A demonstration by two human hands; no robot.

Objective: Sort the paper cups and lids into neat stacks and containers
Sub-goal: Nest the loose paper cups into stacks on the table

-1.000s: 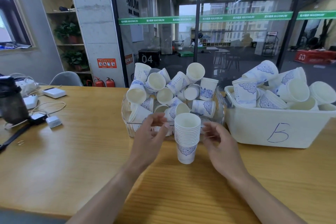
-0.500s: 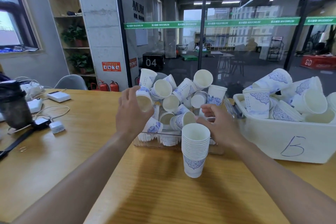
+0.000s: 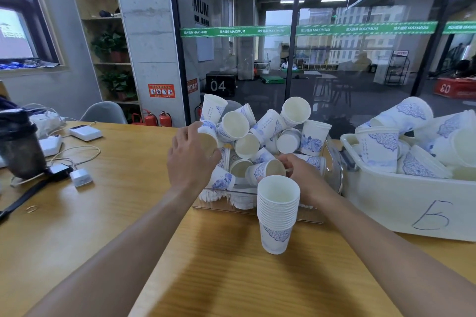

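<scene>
A neat stack of white paper cups with blue patterns (image 3: 278,213) stands upright on the wooden table (image 3: 103,213). Behind it a clear container (image 3: 257,207) holds a loose heap of the same cups (image 3: 268,131). My left hand (image 3: 192,159) grips a cup (image 3: 207,136) at the heap's left side, fingers curled round its rim. My right hand (image 3: 302,177) pinches the rim of a tipped cup (image 3: 265,170) at the heap's front. A white tub marked "B" (image 3: 401,203) at the right is full of more loose cups (image 3: 401,141).
At the far left lie a dark jar (image 3: 19,147), white chargers and cables (image 3: 79,175), a small white box (image 3: 86,132) and a ring (image 3: 32,209). A grey chair (image 3: 103,112) stands behind the table, and a glass wall is beyond it.
Both hands left the stack and reached forward into the heap. The left one took hold of a cup at the left side, the right one a cup at the front.
</scene>
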